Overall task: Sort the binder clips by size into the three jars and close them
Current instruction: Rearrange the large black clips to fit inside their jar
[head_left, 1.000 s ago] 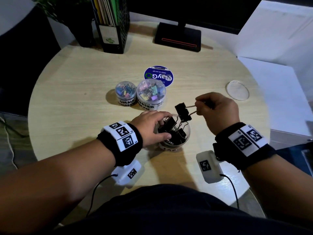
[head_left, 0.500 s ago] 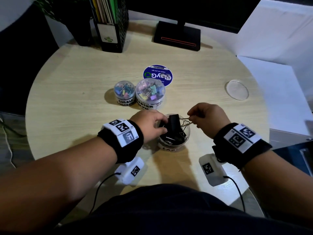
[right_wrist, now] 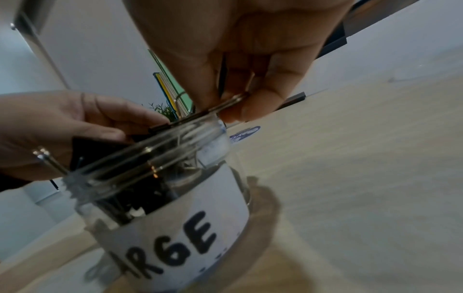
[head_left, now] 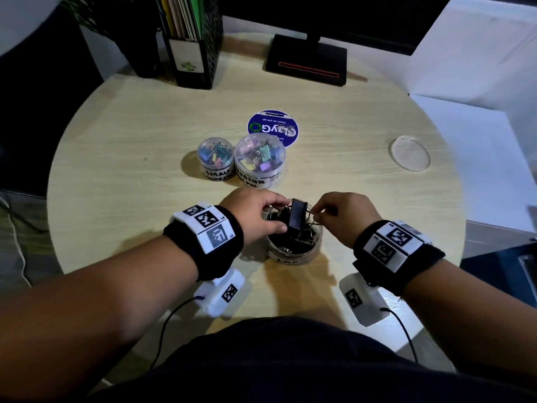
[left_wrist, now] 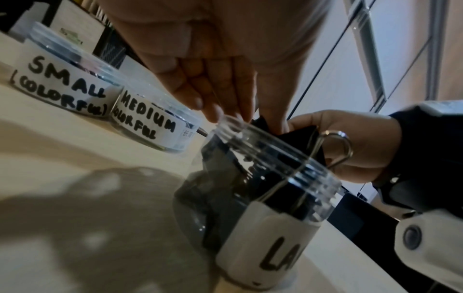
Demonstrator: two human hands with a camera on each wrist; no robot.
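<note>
An open clear jar labelled LARGE (head_left: pixel 293 251) (left_wrist: pixel 265 228) (right_wrist: pixel 175 218) stands near the table's front edge, filled with black binder clips. One big black binder clip (head_left: pixel 297 215) (left_wrist: pixel 303 136) stands on edge at the jar's mouth. My left hand (head_left: pixel 283 216) (left_wrist: pixel 248 121) (right_wrist: pixel 120 126) pinches its black body between thumb and fingers. My right hand (head_left: pixel 315 213) (right_wrist: pixel 233 107) (left_wrist: pixel 350 148) pinches its wire handles (right_wrist: pixel 225 103). The lidded small jar (head_left: pixel 215 161) (left_wrist: pixel 62 79) and medium jar (head_left: pixel 260 159) (left_wrist: pixel 150 126), both with colourful clips, stand just behind.
A clear round lid (head_left: pixel 409 152) lies at the table's right edge. A blue round disc (head_left: pixel 273 128) lies behind the medium jar. A monitor stand (head_left: pixel 306 61), a black file holder (head_left: pixel 193 45) and a plant pot (head_left: pixel 136 39) line the back.
My right hand has brought the black clip down from above the jar to its mouth. My left hand has shifted from the jar's rim onto the clip's body.
</note>
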